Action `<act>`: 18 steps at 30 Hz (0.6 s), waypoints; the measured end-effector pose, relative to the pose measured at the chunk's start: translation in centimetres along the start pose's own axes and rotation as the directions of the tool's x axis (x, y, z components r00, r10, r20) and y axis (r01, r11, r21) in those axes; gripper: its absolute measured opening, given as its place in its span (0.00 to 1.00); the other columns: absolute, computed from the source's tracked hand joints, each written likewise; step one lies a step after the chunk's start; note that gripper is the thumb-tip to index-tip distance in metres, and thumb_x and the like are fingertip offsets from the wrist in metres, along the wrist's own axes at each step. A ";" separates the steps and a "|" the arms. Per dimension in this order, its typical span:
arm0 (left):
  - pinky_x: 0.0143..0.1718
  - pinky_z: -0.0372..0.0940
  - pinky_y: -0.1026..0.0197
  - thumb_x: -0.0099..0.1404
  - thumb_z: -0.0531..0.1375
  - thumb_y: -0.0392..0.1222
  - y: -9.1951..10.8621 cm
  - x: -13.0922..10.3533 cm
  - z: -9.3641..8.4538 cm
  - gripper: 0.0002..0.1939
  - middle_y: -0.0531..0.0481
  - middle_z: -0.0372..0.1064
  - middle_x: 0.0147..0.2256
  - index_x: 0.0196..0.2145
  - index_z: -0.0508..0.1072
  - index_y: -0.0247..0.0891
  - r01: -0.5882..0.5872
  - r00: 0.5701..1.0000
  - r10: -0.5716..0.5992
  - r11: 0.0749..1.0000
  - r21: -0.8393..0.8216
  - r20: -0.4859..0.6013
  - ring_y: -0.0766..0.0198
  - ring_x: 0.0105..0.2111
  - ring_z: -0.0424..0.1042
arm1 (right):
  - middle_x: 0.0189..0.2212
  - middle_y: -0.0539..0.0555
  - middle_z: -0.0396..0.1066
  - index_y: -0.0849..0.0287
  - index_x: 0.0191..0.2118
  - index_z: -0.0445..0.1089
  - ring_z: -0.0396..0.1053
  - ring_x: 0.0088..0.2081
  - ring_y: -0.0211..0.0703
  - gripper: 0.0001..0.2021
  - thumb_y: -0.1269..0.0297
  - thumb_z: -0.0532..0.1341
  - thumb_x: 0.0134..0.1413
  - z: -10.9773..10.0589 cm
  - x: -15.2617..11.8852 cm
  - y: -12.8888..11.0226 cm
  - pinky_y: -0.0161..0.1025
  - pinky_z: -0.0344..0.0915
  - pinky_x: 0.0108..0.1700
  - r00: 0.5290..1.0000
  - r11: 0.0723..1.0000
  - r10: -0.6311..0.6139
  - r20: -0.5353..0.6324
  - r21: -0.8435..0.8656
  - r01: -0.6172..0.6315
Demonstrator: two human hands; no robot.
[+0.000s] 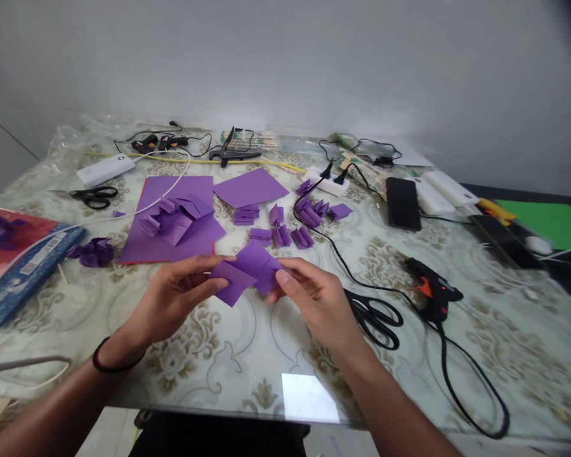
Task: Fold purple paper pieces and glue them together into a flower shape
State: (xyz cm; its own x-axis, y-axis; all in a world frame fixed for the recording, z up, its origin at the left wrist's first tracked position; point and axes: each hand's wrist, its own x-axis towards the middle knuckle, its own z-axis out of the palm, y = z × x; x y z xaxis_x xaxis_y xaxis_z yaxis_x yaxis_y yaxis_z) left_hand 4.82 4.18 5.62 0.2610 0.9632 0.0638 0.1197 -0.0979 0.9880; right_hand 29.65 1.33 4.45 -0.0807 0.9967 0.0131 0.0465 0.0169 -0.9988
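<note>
Above the front half of the table, my left hand (pixel 183 292) pinches a folded piece of purple paper (pixel 233 284) between thumb and fingers. My right hand (pixel 314 295) grips another purple paper piece (pixel 257 263) by its right edge. The two pieces overlap in the middle; whether they are joined I cannot tell. Just beyond my hands lie several small folded purple paper pieces (pixel 282 236). Behind my left hand, a loose cluster of folded purple pieces (pixel 174 219) rests on purple sheets (pixel 137 244).
Black-handled scissors (pixel 374 317) lie beside my right wrist. A black glue gun (pixel 435 292) sits farther right, its cord looping toward the front edge. Phones (pixel 403 203), a power strip (pixel 330 182), a second pair of scissors (pixel 95 197) and crumpled purple paper (pixel 92 252) are around.
</note>
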 end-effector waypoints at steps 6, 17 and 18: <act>0.46 0.77 0.58 0.69 0.69 0.41 0.5 -0.1 -1.2 0.07 0.43 0.83 0.52 0.42 0.89 0.47 -0.122 0.985 0.114 0.991 0.054 0.131 0.50 0.53 0.80 | 0.45 0.54 0.80 0.46 0.66 0.70 0.80 0.40 0.46 0.25 0.49 0.66 0.69 -0.6 -0.2 0.0 0.43 0.77 0.44 0.997 0.994 -0.076 0.029 -0.082 0.078; 0.53 0.75 0.54 0.75 0.63 0.57 -0.1 -0.3 -0.9 0.18 0.43 0.84 0.48 0.39 0.90 0.44 0.017 0.994 -0.020 1.000 0.026 0.108 0.49 0.51 0.80 | 0.48 0.55 0.82 0.51 0.56 0.77 0.82 0.40 0.46 0.22 0.43 0.65 0.67 -0.1 0.8 0.5 0.45 0.80 0.49 0.974 0.985 0.094 0.207 0.126 -0.122; 0.53 0.75 0.53 0.73 0.66 0.54 0.3 -0.3 -0.9 0.14 0.44 0.84 0.48 0.41 0.89 0.45 -0.003 0.990 -0.008 0.997 0.075 0.143 0.49 0.51 0.80 | 0.51 0.55 0.81 0.51 0.56 0.77 0.82 0.41 0.45 0.21 0.43 0.67 0.67 -0.1 0.8 0.6 0.45 0.79 0.50 0.975 0.979 0.101 0.200 0.155 -0.133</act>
State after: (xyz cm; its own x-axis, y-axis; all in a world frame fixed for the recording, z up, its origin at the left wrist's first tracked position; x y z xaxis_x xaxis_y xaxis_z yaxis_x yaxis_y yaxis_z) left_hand 3.89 4.10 6.01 0.3941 0.9184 0.0353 0.1907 -0.1193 0.9744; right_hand 29.67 2.14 3.84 -0.2729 0.9571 -0.0971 -0.0979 -0.1280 -0.9869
